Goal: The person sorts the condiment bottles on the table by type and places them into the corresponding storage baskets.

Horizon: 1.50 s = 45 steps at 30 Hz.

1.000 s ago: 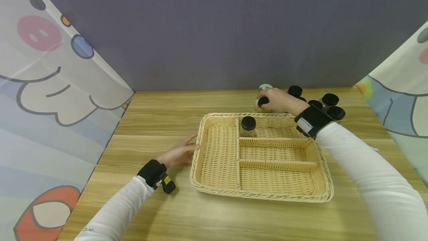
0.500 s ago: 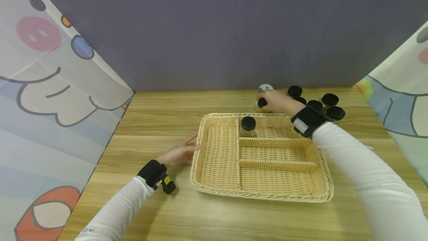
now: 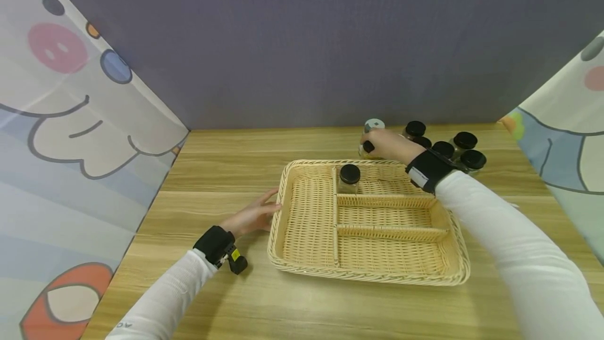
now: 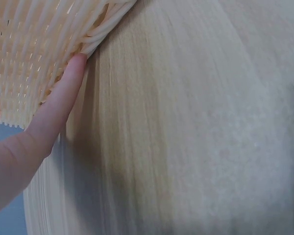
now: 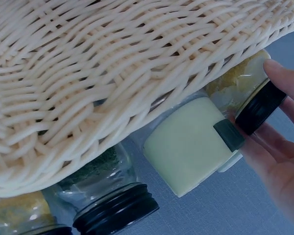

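Observation:
In the head view a wicker basket (image 3: 309, 272) with dividers lies on the table. My left hand (image 3: 252, 218) rests against its left wall; in the left wrist view a straight finger (image 4: 61, 100) touches the weave below the rim. Behind the basket's far edge, my right hand (image 3: 388, 143) reaches down over a jar. The right wrist view shows its thumb and fingers around the black lid of a glass jar (image 5: 230, 88) with yellow contents. Beside that jar is a pale-green-topped container (image 5: 186, 147) with a dark tab. Another black-lidded jar (image 3: 349, 176) stands in the basket's upper compartment.
Several black-lidded jars (image 3: 464, 143) stand on the wooden table (image 3: 226, 156) right of my right hand, partly behind the wrist strap. A grey wall (image 3: 302, 46) rises behind the table, and cartoon-printed curtains (image 3: 61, 172) border both sides.
My right wrist and forearm have shifted slightly left, uncovering more of the jars to the right. The hand stays at the same jar. My left hand and the basket keep their places.

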{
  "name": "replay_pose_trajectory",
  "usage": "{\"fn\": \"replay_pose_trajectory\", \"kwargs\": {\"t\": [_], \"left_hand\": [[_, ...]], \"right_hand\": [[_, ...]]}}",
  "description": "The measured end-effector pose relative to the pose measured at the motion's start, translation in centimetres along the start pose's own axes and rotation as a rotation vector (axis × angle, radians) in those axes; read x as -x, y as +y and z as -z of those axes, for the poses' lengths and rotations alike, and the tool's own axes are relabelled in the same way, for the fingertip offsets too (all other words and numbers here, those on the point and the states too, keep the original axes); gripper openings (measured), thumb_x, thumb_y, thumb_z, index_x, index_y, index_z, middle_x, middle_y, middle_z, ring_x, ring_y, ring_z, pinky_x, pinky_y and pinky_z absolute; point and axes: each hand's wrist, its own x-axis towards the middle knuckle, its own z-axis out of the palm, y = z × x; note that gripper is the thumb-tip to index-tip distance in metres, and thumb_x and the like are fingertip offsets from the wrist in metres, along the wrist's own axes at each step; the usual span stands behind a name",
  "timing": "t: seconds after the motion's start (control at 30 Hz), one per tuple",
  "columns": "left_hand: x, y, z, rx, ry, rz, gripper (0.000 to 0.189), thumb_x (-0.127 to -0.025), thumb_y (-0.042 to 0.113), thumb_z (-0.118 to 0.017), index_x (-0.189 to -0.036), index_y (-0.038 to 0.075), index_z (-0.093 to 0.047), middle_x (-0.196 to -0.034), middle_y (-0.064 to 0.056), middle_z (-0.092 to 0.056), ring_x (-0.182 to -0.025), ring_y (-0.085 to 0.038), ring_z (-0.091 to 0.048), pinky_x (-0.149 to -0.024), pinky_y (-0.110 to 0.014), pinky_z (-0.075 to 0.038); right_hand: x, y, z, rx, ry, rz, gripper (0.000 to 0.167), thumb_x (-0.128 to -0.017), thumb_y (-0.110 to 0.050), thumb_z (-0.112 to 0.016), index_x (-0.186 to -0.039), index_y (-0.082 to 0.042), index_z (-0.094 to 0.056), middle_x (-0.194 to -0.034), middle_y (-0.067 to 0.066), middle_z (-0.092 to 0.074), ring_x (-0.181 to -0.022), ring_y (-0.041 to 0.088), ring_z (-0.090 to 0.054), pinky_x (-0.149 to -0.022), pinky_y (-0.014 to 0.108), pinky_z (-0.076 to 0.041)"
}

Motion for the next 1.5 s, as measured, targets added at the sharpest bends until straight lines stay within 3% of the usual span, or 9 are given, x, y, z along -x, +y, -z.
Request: {"fn": "replay_pose_trajectory", "kwargs": {"t": [0.37,0.7,1.0,1.5], "left_hand": [[0.1,-0.1,0.2,-0.002,0.001,-0.01,0.059,-0.094,0.012,-0.039,-0.142,0.025,-0.007,-0.141,-0.02,-0.022,-0.123,-0.035,-0.032,-0.086,-0.055,-0.04],[0.1,0.0,0.0,-0.012,0.007,-0.007,0.058,-0.094,0.012,-0.039,-0.141,0.025,-0.008,-0.142,-0.017,-0.021,-0.124,-0.036,-0.03,-0.087,-0.055,-0.039],[0.1,0.1,-0.1,0.002,0.006,0.002,0.059,-0.094,0.012,-0.04,-0.141,0.026,-0.007,-0.143,-0.017,-0.019,-0.125,-0.036,-0.028,-0.088,-0.055,-0.038],[0.0,0.2,0.0,0.021,0.003,0.009,0.06,-0.093,0.011,-0.04,-0.141,0.025,-0.008,-0.142,-0.018,-0.02,-0.125,-0.036,-0.028,-0.089,-0.055,-0.038]], "right_hand": [[-0.3,-0.2,0.6,-0.061,-0.063,0.006,0.034,-0.078,0.0,-0.062,-0.111,0.002,-0.057,-0.106,0.019,-0.056,-0.085,0.027,-0.055,-0.059,0.031,-0.04],[-0.6,0.2,0.5,-0.089,-0.08,-0.014,0.036,-0.078,-0.001,-0.064,-0.112,0.001,-0.056,-0.108,0.019,-0.056,-0.093,0.031,-0.055,-0.069,0.036,-0.048],[-0.6,0.0,1.4,-0.074,-0.076,-0.014,0.036,-0.078,-0.003,-0.065,-0.113,0.003,-0.056,-0.107,0.019,-0.055,-0.096,0.033,-0.052,-0.076,0.042,-0.046],[0.2,-0.3,3.8,-0.071,-0.05,-0.018,0.036,-0.077,-0.002,-0.064,-0.112,0.004,-0.056,-0.112,0.024,-0.052,-0.096,0.035,-0.05,-0.071,0.04,-0.045]]}}
